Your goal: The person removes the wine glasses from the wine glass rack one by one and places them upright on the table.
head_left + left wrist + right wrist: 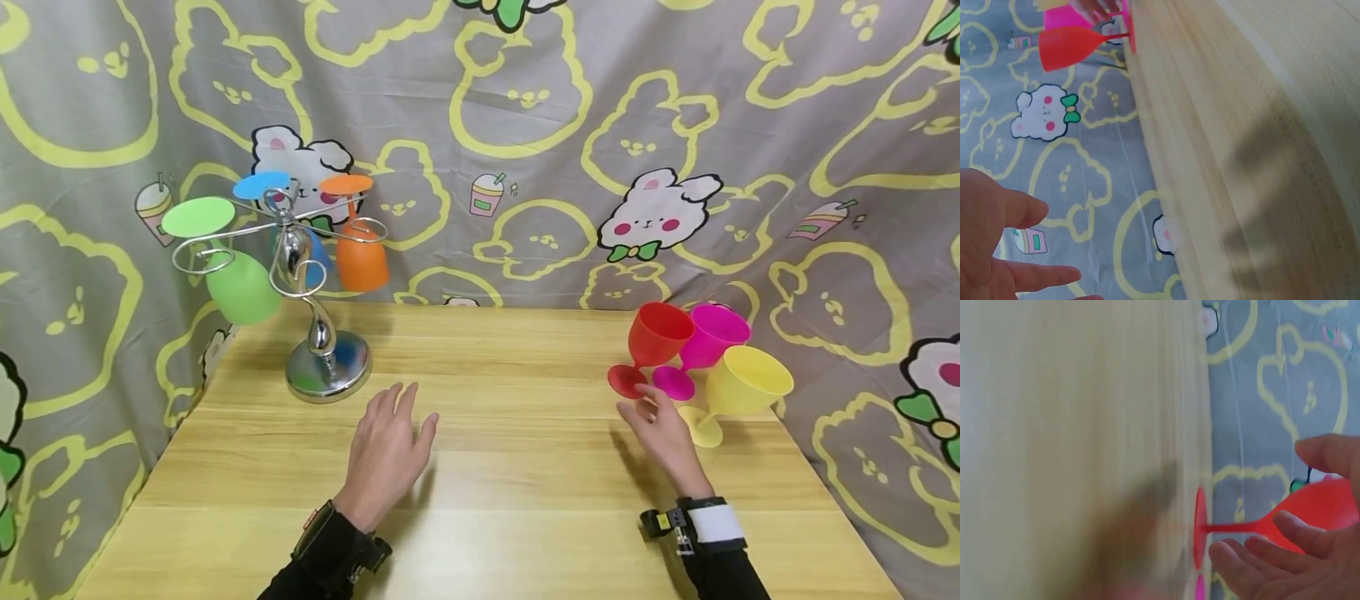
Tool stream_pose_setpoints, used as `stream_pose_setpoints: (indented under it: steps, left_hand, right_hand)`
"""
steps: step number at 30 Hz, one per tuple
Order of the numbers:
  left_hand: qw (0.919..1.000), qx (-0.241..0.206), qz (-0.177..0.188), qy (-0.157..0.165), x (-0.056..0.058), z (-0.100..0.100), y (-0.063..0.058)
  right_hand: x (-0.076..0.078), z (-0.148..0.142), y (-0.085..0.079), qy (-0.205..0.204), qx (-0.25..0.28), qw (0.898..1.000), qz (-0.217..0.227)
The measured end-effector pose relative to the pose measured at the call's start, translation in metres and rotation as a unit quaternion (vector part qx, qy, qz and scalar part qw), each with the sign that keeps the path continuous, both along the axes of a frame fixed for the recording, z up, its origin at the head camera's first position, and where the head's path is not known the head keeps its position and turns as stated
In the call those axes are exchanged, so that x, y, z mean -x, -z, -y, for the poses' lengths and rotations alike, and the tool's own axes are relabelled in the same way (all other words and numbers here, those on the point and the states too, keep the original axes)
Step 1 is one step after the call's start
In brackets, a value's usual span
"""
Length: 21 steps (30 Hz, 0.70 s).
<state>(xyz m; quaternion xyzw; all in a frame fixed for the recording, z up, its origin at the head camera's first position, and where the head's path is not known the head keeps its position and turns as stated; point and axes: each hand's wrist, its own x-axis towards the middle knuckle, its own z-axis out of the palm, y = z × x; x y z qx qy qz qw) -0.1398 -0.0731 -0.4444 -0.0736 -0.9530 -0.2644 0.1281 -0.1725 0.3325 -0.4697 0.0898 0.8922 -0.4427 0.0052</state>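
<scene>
My right hand [662,429] reaches toward a red goblet [660,335] at the right of the table, its fingers near the stem and thumb apart. In the right wrist view the red goblet [1310,515] stands beyond the spread fingers; contact cannot be told. A magenta goblet [718,335] and a yellow goblet [750,381] stand upright close beside it. My left hand [386,454] hovers over the table's left middle, fingers loosely extended, holding nothing. Nearest to it is a chrome goblet rack [321,333], from which green [243,287], blue [315,262] and orange [362,260] goblets hang upside down.
The wooden table [510,492] ends at a patterned grey curtain [420,108] behind and on both sides. One front loop [300,279] of the rack holds no goblet. The three upright goblets stand near the table's right edge.
</scene>
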Motion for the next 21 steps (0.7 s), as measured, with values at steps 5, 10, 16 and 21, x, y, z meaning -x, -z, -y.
stream_pose_setpoints:
  steps: [5, 10, 16, 21]
  left_hand:
    - [1.0, 0.001, -0.005, -0.002, 0.0, 0.002, -0.001]
    - [0.9999, 0.004, -0.01, -0.002, -0.002, 0.005, -0.004]
    - [0.9996, -0.025, -0.01, -0.003, -0.003, 0.017, -0.021]
    - [0.9982, -0.032, -0.05, -0.006, -0.005, 0.032, -0.05]
  right_hand:
    - [-0.017, 0.024, -0.003, -0.067, -0.03, 0.996, -0.043]
    - [-0.031, 0.049, -0.008, -0.13, -0.074, 0.985, -0.086]
    - [-0.04, 0.067, -0.013, -0.162, -0.106, 0.976, -0.102]
    - [-0.042, 0.071, -0.012, -0.168, -0.111, 0.975, -0.093]
